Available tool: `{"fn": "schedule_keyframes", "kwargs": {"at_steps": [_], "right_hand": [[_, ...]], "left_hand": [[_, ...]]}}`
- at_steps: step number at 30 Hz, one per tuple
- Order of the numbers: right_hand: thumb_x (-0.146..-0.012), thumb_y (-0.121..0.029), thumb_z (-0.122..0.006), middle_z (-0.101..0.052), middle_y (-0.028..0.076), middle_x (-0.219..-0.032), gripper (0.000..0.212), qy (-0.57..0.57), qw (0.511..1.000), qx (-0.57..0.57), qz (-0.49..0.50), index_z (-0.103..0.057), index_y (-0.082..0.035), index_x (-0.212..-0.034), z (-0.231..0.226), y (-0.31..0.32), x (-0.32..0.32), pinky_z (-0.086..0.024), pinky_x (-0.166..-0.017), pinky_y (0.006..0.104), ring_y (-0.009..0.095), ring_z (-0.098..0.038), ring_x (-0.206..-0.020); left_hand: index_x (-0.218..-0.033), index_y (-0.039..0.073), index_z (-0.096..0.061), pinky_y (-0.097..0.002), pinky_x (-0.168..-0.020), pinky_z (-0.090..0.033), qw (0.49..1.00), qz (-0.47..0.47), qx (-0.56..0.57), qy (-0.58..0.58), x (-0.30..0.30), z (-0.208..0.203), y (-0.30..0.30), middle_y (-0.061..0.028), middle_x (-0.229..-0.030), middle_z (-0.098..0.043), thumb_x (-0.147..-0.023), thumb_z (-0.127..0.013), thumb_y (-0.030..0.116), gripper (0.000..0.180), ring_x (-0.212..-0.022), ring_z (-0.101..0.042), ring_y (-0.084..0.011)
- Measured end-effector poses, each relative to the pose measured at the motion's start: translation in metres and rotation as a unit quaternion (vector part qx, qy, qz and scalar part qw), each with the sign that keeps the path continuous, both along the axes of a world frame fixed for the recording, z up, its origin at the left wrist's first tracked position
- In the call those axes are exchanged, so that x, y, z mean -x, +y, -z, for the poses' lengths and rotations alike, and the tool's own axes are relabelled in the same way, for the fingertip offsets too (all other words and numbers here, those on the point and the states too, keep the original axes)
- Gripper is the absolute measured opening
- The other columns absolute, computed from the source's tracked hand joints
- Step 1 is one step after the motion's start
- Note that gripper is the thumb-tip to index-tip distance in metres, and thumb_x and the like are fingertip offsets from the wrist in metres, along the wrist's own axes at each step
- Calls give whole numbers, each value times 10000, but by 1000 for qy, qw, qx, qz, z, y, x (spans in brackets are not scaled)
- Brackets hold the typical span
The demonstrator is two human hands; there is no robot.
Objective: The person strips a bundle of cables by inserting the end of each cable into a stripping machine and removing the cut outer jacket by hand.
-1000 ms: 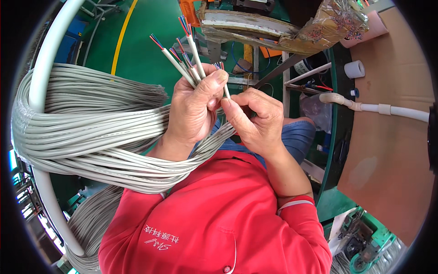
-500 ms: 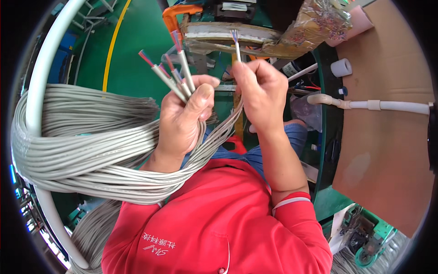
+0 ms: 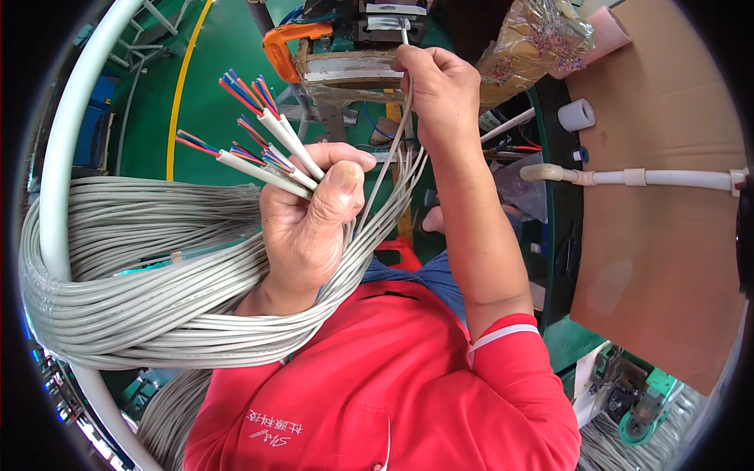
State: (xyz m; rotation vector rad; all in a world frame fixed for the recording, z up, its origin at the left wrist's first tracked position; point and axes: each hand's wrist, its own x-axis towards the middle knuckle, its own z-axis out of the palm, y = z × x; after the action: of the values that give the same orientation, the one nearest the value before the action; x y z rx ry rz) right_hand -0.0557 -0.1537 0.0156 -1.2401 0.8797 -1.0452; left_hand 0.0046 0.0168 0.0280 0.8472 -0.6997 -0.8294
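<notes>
My left hand (image 3: pixel 310 216) is closed round several light-grey cables (image 3: pixel 263 171) whose stripped ends fan out to the upper left, with red, blue and dark inner wires showing. A single cable (image 3: pixel 405 36) is pinched in my right hand (image 3: pixel 444 94), farther away. Its tip reaches the pale slot of a dark machine (image 3: pixel 369 33) at the top; whether it touches inside I cannot tell. Long grey cables from a thick bundle (image 3: pixel 157 302) pass under my left forearm and rise between my two hands.
The bundle hangs over a white pipe rail (image 3: pixel 59 188) on the left. An orange clamp (image 3: pixel 281 51) and a taped wooden edge (image 3: pixel 353 69) stand before the machine. On the right are a cardboard-covered surface (image 3: pixel 660 259), a white roll (image 3: pixel 577 115) and a white pipe (image 3: pixel 667 179).
My right hand has moved up and away with its cable, bringing the tip to the machine. The cable ends in my left hand have tilted and spread farther left.
</notes>
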Motion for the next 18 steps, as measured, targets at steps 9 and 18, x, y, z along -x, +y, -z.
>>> {"fn": "schedule_keyframes", "kwargs": {"at_steps": [9, 18], "right_hand": [[-763, -140, -649, -594, 45, -597, 214, -9, 1000, -4, 6, -633, 50, -664, -1, -3, -5, -418, -523, 248, 90, -522, -555], [-778, -188, -617, -585, 43, -550, 262, 90, 992, 92, 10, -618, 34, -638, -11, 17, 10, -414, -490, 266, 75, -489, -518]], "left_hand": [[-1010, -63, -610, -191, -534, -330, 1000, 8, 1, 4, 0, -3, 0, -2, -668, -514, -932, -597, 147, 224, -588, -421, -40], [-1023, -61, -577, -209, -520, -321, 1000, 16, -6, 9, 1, 0, 2, -18, -706, -494, -936, -580, 147, 226, -585, -400, -65]]}}
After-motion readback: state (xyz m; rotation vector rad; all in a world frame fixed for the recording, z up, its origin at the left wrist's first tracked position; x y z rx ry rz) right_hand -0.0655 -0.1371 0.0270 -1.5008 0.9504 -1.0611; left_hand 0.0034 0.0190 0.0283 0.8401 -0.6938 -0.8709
